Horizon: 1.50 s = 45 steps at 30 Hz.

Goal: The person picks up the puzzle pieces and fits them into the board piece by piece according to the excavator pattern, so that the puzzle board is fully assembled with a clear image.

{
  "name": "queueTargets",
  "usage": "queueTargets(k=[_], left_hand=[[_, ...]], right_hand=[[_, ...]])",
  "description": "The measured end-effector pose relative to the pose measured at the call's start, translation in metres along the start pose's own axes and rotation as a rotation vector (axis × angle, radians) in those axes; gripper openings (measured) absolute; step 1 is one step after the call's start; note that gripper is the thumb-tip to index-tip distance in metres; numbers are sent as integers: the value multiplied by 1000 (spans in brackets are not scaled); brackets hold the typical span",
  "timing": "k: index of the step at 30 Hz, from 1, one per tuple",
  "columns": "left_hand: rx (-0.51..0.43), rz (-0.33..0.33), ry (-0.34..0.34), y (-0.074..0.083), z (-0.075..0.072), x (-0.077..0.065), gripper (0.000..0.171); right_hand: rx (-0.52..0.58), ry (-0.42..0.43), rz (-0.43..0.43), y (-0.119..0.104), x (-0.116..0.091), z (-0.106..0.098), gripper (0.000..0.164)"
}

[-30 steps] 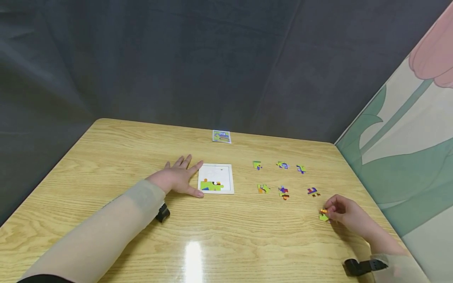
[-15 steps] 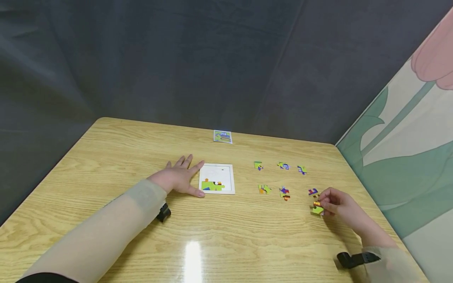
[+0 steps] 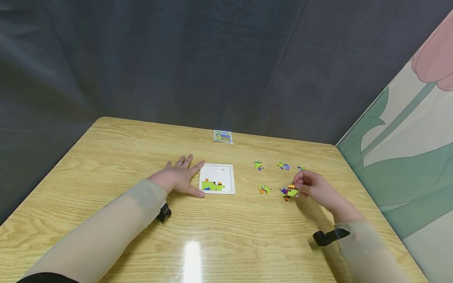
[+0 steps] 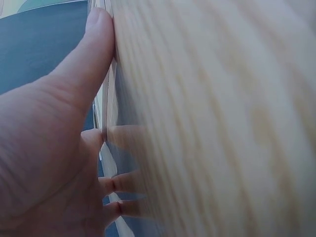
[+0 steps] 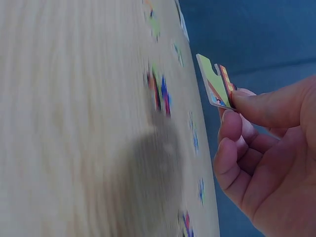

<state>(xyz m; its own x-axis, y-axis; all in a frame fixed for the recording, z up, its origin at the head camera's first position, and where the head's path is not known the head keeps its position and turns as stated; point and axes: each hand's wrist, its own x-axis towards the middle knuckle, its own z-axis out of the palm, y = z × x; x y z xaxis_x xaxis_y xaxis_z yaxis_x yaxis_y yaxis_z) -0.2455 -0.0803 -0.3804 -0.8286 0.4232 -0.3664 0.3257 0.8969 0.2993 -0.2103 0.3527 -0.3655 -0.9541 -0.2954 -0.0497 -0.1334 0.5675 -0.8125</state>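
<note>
With spread, straight fingers, my left hand (image 3: 180, 179) rests on the table at the left side of a white puzzle tray (image 3: 229, 173). Its thumb and index fingertips are right at the tray's edge. Joined green puzzle pieces (image 3: 211, 186) lie along the tray's lower left. My right hand (image 3: 318, 192) pinches a green puzzle piece (image 5: 211, 81) with an orange-and-yellow strip between thumb and fingers, raised above the table in the right wrist view. In the head view it overlaps a purple-and-red puzzle piece (image 3: 284, 191) on the table.
Loose puzzle pieces lie right of the tray: one green-orange piece (image 3: 263, 190), a green corner piece (image 3: 258, 165), a green-blue piece (image 3: 283, 166) and another (image 3: 301, 168) partly behind the right hand. A small picture card (image 3: 223, 136) lies near the table's back edge, before a dark curtain (image 3: 198, 63).
My right hand has moved left across the table with the puzzle piece, from the right side to over the purple-and-red piece. My left hand has stayed at the tray.
</note>
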Motion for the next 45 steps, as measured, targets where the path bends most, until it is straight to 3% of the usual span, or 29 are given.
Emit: queueTargets(k=[10,19,27,45], left_hand=[[11,-1,0,1,0,0,116],[14,-1,-1,1,-1,0,115],[8,-6,6,-3,2,2,117],[-4,-17,11,0,1,2,117]], right_hand=[[34,-80,-20,-25,42,51,4],[70,-74,-50,-47,64,89,4],[101,-134,-91,-61,79,111,18],[45,-178,-131,-63,91,141,17]])
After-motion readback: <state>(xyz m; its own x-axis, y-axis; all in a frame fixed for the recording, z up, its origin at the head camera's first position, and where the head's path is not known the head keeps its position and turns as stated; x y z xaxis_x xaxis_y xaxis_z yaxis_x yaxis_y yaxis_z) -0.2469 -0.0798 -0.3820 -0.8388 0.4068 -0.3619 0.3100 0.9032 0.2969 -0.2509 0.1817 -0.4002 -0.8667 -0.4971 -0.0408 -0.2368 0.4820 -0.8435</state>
